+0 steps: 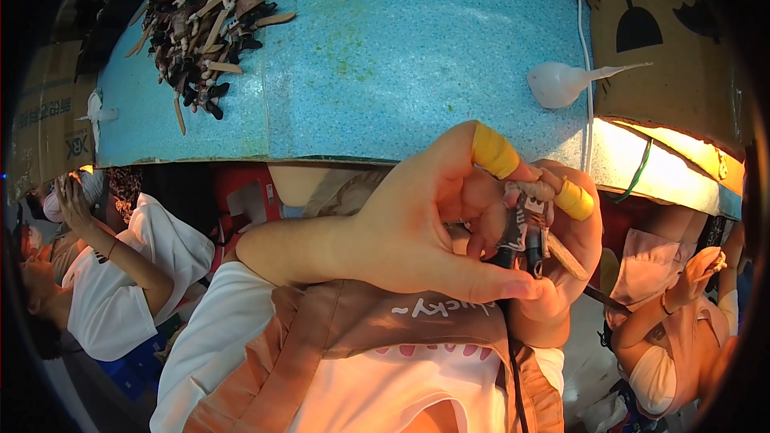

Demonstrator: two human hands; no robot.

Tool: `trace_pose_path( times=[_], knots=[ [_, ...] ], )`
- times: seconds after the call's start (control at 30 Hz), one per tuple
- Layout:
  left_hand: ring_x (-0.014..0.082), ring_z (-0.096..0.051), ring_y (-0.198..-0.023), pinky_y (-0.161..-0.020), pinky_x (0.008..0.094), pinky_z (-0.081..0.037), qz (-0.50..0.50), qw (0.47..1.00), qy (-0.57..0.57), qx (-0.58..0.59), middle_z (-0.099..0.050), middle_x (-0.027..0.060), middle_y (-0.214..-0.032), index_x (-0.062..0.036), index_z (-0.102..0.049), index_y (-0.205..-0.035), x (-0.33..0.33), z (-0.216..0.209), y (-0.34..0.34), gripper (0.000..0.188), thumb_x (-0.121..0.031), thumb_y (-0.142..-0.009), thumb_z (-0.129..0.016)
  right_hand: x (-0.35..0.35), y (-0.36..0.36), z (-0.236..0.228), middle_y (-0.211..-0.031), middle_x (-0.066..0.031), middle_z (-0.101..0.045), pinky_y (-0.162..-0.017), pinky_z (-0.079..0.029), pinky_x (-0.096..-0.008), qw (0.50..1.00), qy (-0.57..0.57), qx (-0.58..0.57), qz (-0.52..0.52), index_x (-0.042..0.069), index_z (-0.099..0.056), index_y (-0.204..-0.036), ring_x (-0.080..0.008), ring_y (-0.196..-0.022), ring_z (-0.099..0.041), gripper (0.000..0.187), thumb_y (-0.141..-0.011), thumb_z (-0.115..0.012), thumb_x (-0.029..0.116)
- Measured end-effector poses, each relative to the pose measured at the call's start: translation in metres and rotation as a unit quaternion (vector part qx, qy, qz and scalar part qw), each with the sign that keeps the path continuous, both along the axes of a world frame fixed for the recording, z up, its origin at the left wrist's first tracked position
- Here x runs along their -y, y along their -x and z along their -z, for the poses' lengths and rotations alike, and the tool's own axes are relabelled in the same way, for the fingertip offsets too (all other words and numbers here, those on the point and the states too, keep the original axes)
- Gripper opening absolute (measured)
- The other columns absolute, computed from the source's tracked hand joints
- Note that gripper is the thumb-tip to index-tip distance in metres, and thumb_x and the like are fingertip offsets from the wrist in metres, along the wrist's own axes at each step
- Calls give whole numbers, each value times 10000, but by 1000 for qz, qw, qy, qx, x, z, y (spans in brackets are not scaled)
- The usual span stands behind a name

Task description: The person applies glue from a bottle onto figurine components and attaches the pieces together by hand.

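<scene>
One heap of small dark figures with tan wooden sticks (pixel 204 20) lies at the far left corner of the blue worktop (pixel 385 56). One white squeeze bottle with a long nozzle (pixel 565 82) lies near the right edge, beside one white cord (pixel 588 72). The left hand (pixel 425 224), forearm horizontal, closes thumb and taped forefinger on one small dark figure (pixel 525 228). The right hand (pixel 565 261), one finger also taped yellow, cups and grips the same figure from behind, off the worktop's near edge.
</scene>
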State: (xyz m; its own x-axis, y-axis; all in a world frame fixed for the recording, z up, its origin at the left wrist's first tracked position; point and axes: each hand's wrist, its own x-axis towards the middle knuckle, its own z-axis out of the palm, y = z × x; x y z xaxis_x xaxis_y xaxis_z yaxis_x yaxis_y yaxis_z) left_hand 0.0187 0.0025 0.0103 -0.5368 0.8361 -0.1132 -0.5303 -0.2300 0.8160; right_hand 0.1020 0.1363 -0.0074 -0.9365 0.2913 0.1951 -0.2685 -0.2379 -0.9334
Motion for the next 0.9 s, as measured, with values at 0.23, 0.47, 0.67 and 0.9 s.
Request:
trace_pose_path(
  times=[0.23, 0.47, 0.67, 0.9],
  knots=[
    [48, -463, -553, -494, 178, -338, 1, 1000, -6, -3, -505, 12, -646, -31, -369, -1084, -1, 0, -1, 589, -122, -665, -772, -2, -2, 2, -1088, -178, -405, -766, -482, -381, 1000, 4, -10, -4, -97, -374, -1184, -306, -946, -550, 760, -661, -762, 294],
    [47, -461, -558, -497, 178, -338, -1, 1000, -13, -6, -505, 12, -664, -29, -369, -1088, 0, 1, 0, 587, -116, -668, -769, -3, -4, 5, -1111, -182, -390, -778, -477, -387, 1000, 10, -12, -13, -88, -363, -1191, -301, -970, -529, 763, -654, -767, 275],
    [46, -460, -563, -500, 177, -338, -3, 1000, -19, -8, -504, 12, -678, -28, -369, -1092, 0, 1, -1, 585, -112, -670, -766, -1, -4, 4, -1113, -187, -380, -778, -475, -384, 1000, 11, -12, -3, -80, -358, -1186, -289, -938, -527, 769, -645, -774, 275],
    [46, -458, -568, -503, 177, -338, -4, 1000, -26, -10, -504, 13, -696, -27, -368, -1095, -1, 1, -2, 583, -107, -673, -763, -2, -5, 3, -1110, -188, -381, -773, -477, -389, 1000, 11, -1, -9, -55, -339, -1205, -301, -954, -527, 777, -645, -777, 257]
  ],
)
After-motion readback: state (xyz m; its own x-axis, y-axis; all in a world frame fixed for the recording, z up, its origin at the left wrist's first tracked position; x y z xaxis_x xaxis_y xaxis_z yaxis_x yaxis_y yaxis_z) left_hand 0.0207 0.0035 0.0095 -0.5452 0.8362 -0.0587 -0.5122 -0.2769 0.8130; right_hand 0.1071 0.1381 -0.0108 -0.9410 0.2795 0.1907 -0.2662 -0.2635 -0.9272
